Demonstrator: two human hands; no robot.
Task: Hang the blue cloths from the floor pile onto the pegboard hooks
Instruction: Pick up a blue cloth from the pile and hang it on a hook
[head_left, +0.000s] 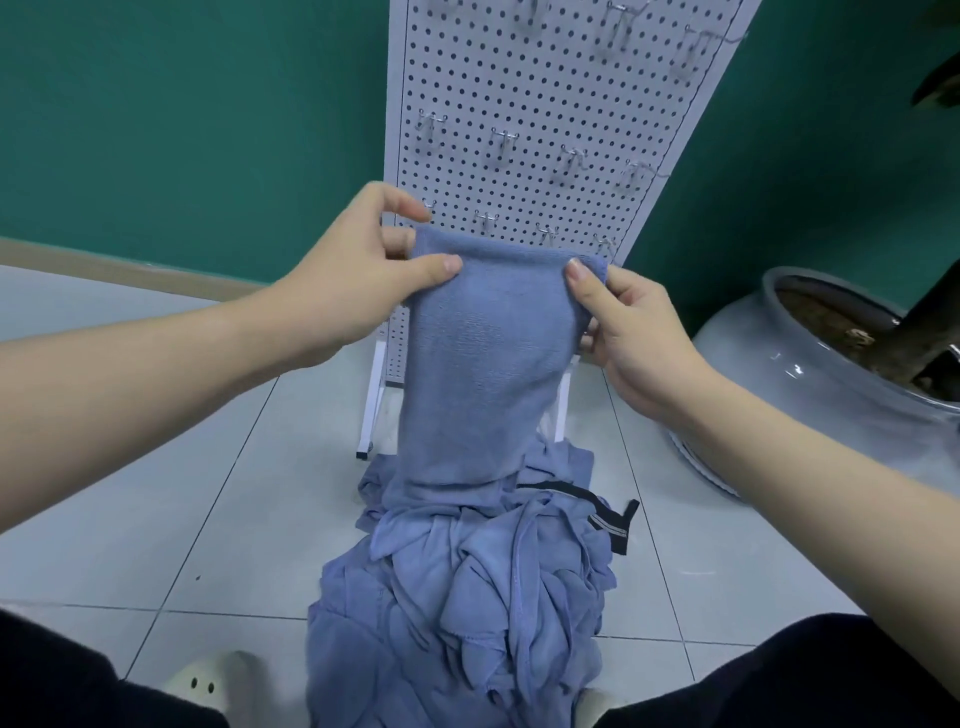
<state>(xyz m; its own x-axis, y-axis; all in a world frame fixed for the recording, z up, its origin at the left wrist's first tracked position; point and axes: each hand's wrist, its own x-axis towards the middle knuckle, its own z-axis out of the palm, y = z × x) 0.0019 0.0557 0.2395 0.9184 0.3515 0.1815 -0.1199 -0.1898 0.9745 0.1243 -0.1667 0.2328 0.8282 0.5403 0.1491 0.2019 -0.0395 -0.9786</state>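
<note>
Pale floor tiles (156, 467) meet a teal wall. Above the floor pile (457, 597), a blue cloth (483, 364) hangs stretched between both hands: the left hand (343, 270) pinches its upper left corner, the right hand (639, 332) pinches the upper right. Behind stands the white pegboard (519, 104) with metal hooks (501, 143); a grey plant pot (810, 364) sits at right.

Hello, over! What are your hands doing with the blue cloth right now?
Left hand and right hand pinch blue cloth by top corners. Pegboard hooks bare. Pile waits below. Path clear.
</note>
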